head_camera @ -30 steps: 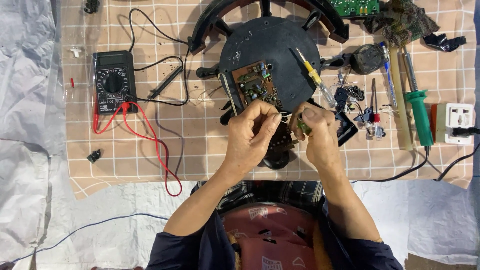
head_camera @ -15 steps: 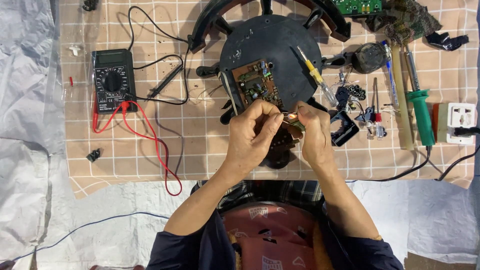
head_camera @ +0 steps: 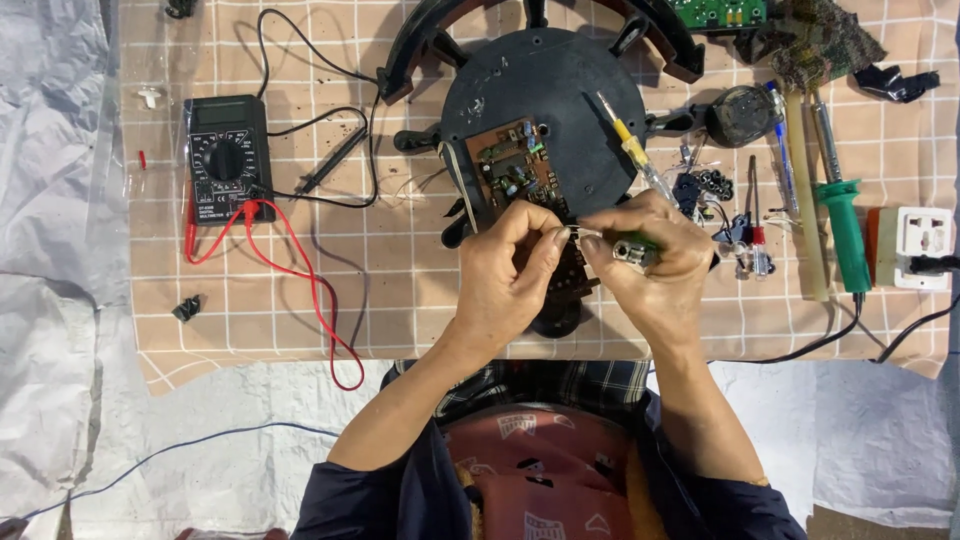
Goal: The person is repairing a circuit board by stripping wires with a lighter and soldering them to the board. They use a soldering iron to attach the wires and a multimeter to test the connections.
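Head view: both hands (head_camera: 580, 260) crowd circuit board (head_camera: 515, 170) edge.

A small silvery cylindrical part (head_camera: 632, 252) lies pinched above the black round base (head_camera: 560, 90).

Open checked cloth (head_camera: 400, 300) left of hands; right side crowded by soldering iron (head_camera: 840, 205), socket (head_camera: 920, 247)

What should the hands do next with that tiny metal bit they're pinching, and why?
Probably lower it toward the circuit board. The left hand and right hand meet fingertip to fingertip over the black disc, pinching a thin metal piece just below the board. The right hand also grips a small tool. What the piece is, I cannot tell.
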